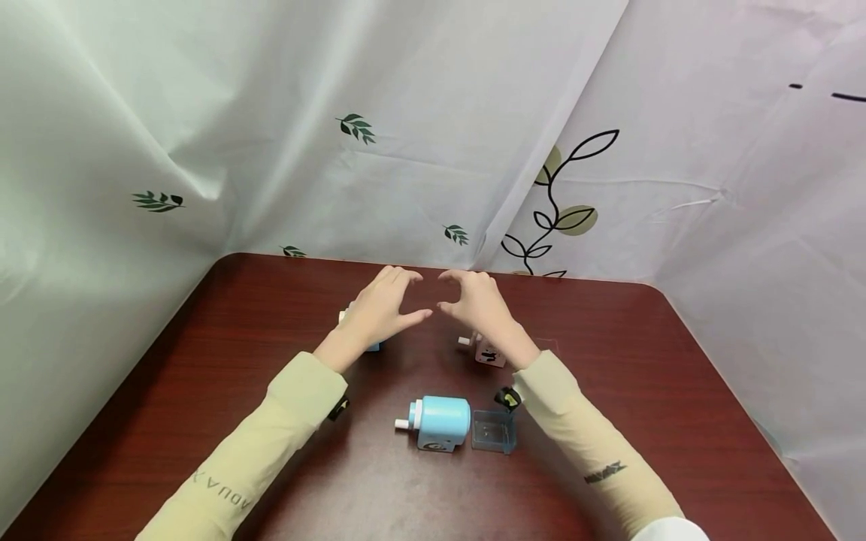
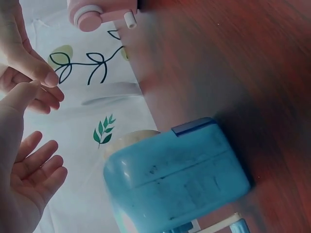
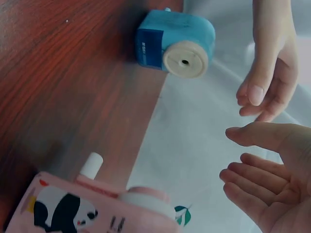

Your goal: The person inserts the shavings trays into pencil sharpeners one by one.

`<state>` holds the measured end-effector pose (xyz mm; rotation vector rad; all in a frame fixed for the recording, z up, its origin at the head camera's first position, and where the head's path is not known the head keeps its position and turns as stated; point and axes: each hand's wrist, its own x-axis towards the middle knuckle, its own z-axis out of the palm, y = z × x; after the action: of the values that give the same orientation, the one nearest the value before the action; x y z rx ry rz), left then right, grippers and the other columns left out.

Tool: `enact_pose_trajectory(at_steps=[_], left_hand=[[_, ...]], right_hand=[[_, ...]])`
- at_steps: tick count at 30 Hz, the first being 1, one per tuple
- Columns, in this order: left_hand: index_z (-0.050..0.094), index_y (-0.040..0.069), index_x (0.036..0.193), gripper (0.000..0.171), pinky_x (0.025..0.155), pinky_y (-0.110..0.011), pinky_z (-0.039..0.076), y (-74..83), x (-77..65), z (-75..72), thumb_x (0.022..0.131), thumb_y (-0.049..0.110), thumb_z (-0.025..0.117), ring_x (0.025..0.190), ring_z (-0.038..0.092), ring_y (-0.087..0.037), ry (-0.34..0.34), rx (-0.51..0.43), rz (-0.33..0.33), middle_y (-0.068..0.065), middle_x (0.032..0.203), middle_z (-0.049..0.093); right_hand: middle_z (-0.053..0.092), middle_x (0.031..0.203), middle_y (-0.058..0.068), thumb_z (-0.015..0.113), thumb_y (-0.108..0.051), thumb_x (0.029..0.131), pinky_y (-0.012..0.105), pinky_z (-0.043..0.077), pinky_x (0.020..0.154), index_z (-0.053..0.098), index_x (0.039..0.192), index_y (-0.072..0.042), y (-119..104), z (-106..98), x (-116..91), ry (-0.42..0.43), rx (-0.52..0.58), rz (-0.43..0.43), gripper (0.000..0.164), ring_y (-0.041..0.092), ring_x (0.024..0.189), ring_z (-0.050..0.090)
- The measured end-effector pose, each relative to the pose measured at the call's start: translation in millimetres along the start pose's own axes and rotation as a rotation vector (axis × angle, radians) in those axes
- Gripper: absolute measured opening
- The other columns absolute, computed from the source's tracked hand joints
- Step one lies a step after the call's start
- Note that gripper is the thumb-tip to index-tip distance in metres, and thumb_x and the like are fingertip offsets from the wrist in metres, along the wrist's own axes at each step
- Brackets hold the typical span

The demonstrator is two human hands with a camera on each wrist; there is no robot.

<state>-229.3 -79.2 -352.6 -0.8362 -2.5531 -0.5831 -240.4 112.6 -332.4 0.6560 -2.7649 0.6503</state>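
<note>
Both hands raised over the far half of the table, a dark red-brown wood-grain top. Left hand and right hand face each other, thumbs below, fingers bent in loose curves. Each grip wide, thumb well apart from fingers, nothing held. In the head view a narrow gap shows between the two sets of fingertips.

Three crank pencil sharpeners on the table. Blue pencil sharpener under the left wrist, mostly covered from the head view; the right wrist view shows its round cream face with a dark centre hole, a dark blue panel beside it. Pink pencil sharpener partly behind the right wrist; white crank knob pointing left, panda print on its side.

Light blue pencil sharpener nearest the wearer, between the forearms, standing on its base, white crank knob to the left. Just right of it, a translucent blue drawer; whether they touch, cannot tell.

Sleeves pale yellow, dark lettering on both. Behind the table, a white cloth with green leaf sprigs and a black-outlined vine.
</note>
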Motion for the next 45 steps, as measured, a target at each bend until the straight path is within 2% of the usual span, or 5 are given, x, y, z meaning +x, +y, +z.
enact_pose_trajectory(at_steps=[5,18,26,34,45], left_hand=[[0.051,0.004,0.119,0.057,0.087,-0.034,0.044,4.8,5.6,-0.7,0.080,0.043,0.064,0.104,0.043,-0.021,-0.021,0.001,0.007,-0.010,0.109,0.055],[0.052,0.004,0.117,0.057,0.083,-0.033,0.046,10.3,13.1,-0.1,0.080,0.045,0.064,0.101,0.044,-0.018,-0.090,0.006,0.059,-0.007,0.106,0.055],[0.052,0.006,0.115,0.055,0.083,-0.031,0.045,18.7,19.9,5.3,0.079,0.047,0.063,0.099,0.043,-0.015,-0.149,-0.026,0.061,-0.004,0.107,0.053],[0.052,0.006,0.115,0.056,0.086,-0.031,0.044,25.6,28.8,11.0,0.080,0.048,0.062,0.102,0.044,-0.017,-0.166,-0.029,0.085,-0.005,0.109,0.054],[0.049,0.005,0.122,0.063,0.088,-0.031,0.044,33.7,34.7,13.6,0.079,0.049,0.062,0.105,0.043,-0.017,-0.199,-0.013,0.077,-0.006,0.113,0.054]], right_hand=[[0.066,0.106,0.012,0.074,-0.020,0.073,0.041,0.048,0.074,0.060,0.116,-0.007,7,-11,-2,0.023,0.003,0.018,0.047,0.023,0.078,0.059],[0.065,0.108,0.011,0.072,-0.020,0.074,0.043,0.047,0.080,0.060,0.115,-0.005,27,-25,-17,0.061,0.030,0.057,0.046,0.026,0.096,0.059],[0.064,0.111,0.012,0.073,-0.019,0.073,0.042,0.047,0.076,0.059,0.117,-0.007,33,-34,-23,0.083,0.038,0.076,0.048,0.023,0.083,0.058],[0.062,0.113,0.015,0.073,-0.017,0.073,0.044,0.047,0.083,0.058,0.118,-0.005,41,-39,-32,0.117,0.063,0.082,0.049,0.028,0.102,0.056],[0.062,0.113,0.015,0.073,-0.018,0.074,0.045,0.047,0.082,0.054,0.122,-0.005,51,-40,-50,0.147,0.060,0.125,0.054,0.027,0.099,0.058]])
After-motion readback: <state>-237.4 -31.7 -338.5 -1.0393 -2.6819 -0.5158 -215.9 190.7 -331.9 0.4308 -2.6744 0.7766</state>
